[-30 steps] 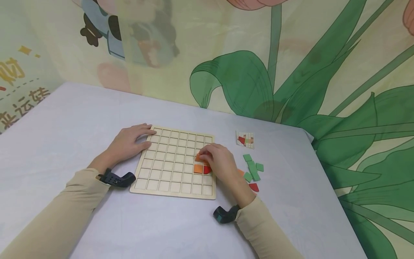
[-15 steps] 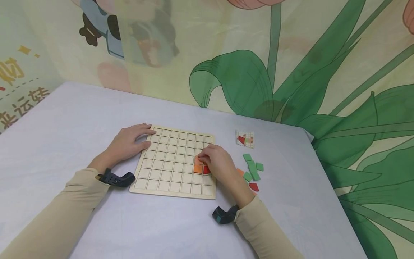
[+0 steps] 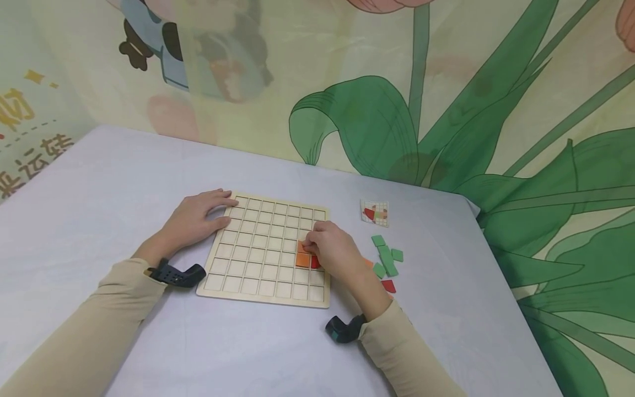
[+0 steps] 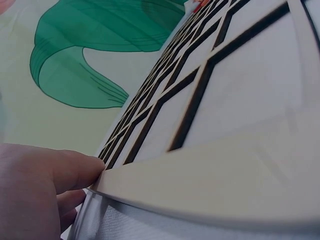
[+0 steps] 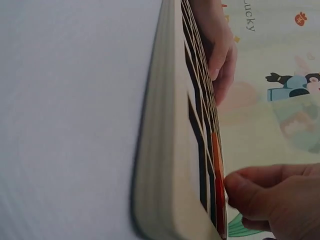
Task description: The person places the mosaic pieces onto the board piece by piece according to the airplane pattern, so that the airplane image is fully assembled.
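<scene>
A square wooden grid board (image 3: pixel 260 241) lies between the hands. My left hand (image 3: pixel 192 218) rests at its left edge, fingers and thumb stretched to the rim; in the left wrist view the fingertips (image 4: pixel 95 167) touch the board's corner. My right hand (image 3: pixel 337 248) bends over the right side, thumb and forefinger together on an orange tile (image 3: pixel 300 246), partly hidden beneath them. A second orange tile (image 3: pixel 302 260) sits in the cell just below, beside a red tile (image 3: pixel 315 262) half covered by the hand. In the right wrist view the pinching fingertips (image 5: pixel 236 186) stand right at the red tile.
Right of the board lie several green tiles (image 3: pixel 387 261), a red rounded tile (image 3: pixel 389 286) and an orange tile (image 3: pixel 368 263) partly behind the right hand. Farther back is a small pattern card (image 3: pixel 374 213). A printed cloth (image 3: pixel 248 110) hangs behind the white table.
The orange tile under my right fingertips has gone from askew to lying square in its cell. My right hand has shifted slightly down; the left stays in place.
</scene>
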`<state>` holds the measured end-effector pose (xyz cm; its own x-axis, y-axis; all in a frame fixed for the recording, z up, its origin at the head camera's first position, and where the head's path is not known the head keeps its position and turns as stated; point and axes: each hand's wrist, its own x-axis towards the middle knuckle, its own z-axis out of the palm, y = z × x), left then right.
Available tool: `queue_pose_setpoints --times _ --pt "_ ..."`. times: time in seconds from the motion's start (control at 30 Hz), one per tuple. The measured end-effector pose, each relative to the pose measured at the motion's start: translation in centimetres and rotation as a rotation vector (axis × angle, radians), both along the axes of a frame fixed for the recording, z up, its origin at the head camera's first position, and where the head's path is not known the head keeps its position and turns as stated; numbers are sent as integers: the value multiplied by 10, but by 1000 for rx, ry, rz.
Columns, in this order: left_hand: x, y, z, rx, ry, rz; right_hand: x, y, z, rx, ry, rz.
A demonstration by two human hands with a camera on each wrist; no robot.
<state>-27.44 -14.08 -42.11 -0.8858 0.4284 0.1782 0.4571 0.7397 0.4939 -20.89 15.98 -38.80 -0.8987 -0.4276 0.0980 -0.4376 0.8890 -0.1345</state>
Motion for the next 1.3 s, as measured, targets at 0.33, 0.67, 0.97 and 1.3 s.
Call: queue_pose_setpoints --times 0.33,0.67,0.97,1.3 --pt "3 -5 -4 12 -11 24 0 -1 7 -15 -140 -10" --pt "3 -4 -10 29 4 13 -17 72 26 49 -193 -420" --pt "4 -2 -5 9 -11 20 -18 117 30 26 -406 -656" --pt "3 -2 -3 5 -14 20 -19 113 24 63 -427 -643"
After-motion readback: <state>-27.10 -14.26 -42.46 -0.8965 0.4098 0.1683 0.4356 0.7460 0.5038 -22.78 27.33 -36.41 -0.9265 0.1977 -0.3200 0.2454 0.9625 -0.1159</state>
